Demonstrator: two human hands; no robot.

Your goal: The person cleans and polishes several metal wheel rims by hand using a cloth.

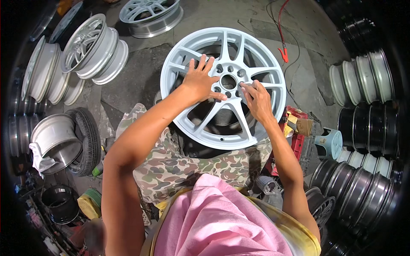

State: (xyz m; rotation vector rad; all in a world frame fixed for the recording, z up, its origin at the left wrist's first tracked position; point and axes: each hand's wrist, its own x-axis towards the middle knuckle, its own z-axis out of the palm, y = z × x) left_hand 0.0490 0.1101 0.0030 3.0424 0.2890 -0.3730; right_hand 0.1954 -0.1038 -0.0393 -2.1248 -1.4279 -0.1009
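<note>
A pale blue-white alloy wheel rim [223, 147] lies face up before me, above my camouflage-patterned trousers. My left hand [202, 80] rests on the spokes and hub left of the centre bore, its fingers spread. My right hand [256, 96] touches the hub just right of the bore, fingers bent and their tips near a bolt hole; I cannot tell if a small thing is between them. What the rim rests on is mostly hidden beneath it.
More rims [99, 57] stand at the left, near a rubber tyre [89, 140]. Another rim [157, 27] lies beyond. A red air hose [279, 22] is at upper right. A red crate [298, 147], a light blue stool [333, 142] and stacked rims [362, 80] are at the right.
</note>
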